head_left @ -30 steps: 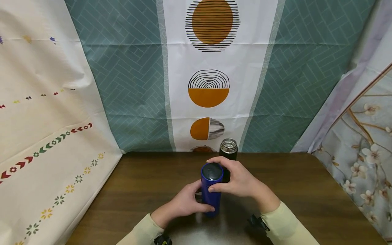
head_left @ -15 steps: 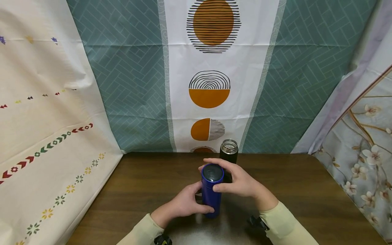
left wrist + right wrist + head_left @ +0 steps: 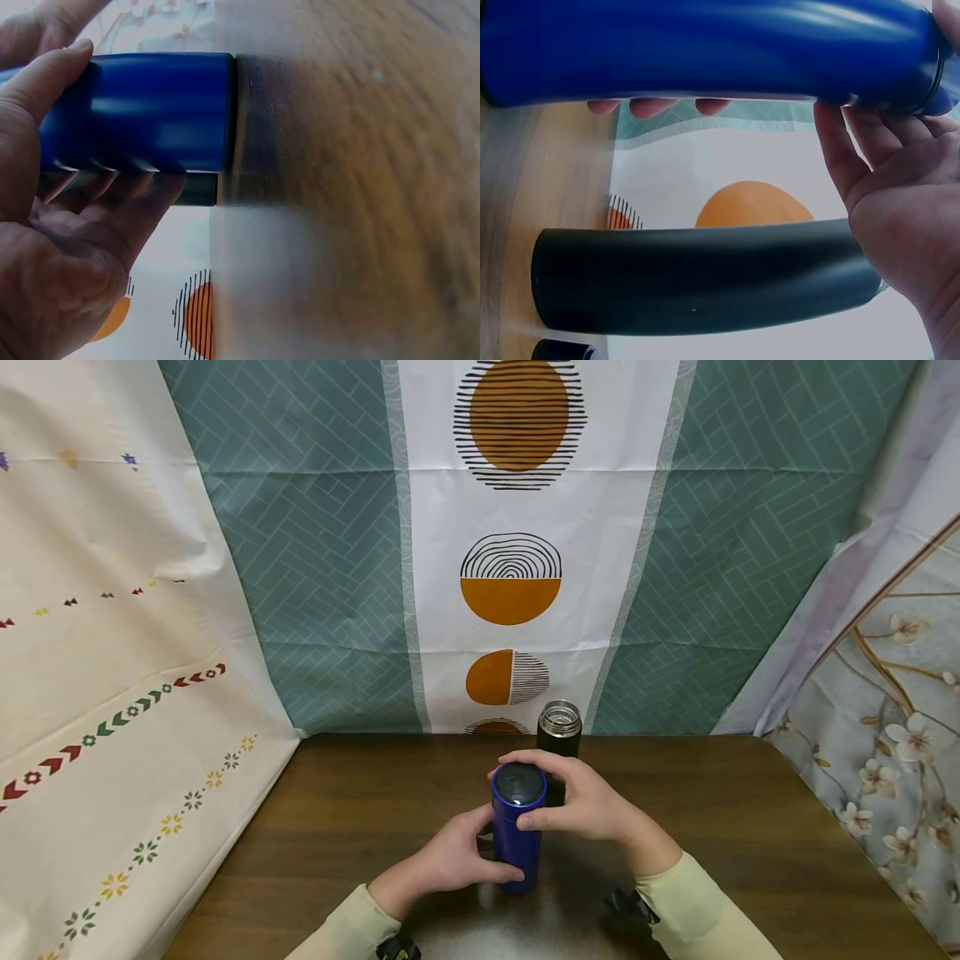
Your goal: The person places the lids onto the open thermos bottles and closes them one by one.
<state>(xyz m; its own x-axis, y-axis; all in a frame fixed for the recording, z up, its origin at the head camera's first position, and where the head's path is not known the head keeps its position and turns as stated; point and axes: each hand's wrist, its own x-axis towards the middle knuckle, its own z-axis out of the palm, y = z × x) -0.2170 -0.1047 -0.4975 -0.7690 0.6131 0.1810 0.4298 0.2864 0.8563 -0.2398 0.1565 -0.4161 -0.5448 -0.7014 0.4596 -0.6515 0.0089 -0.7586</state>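
A blue vacuum flask (image 3: 517, 847) stands upright on the table, its dark round lid top (image 3: 519, 783) facing up. My left hand (image 3: 453, 852) grips its lower body, thumb across the near side and fingers behind. Around the lid end curls my right hand (image 3: 585, 797), thumb at the front and fingers on the far side. The right wrist view shows those fingers (image 3: 877, 139) against the flask near the lid seam. Just behind the blue flask is a black flask (image 3: 559, 743) with a bare silver threaded mouth; the right hand partly hides it in the head view.
Low in the right wrist view, a small black cylindrical piece (image 3: 561, 350) sits on the table beside the black flask. The brown wooden table (image 3: 360, 793) ends at a patterned curtain (image 3: 337, 568). Light cloths hang along the left and right sides.
The right hand's fingers have reached farther round the lid's far side, and its thumb has shifted slightly right. The left hand and the blue flask stay in place.
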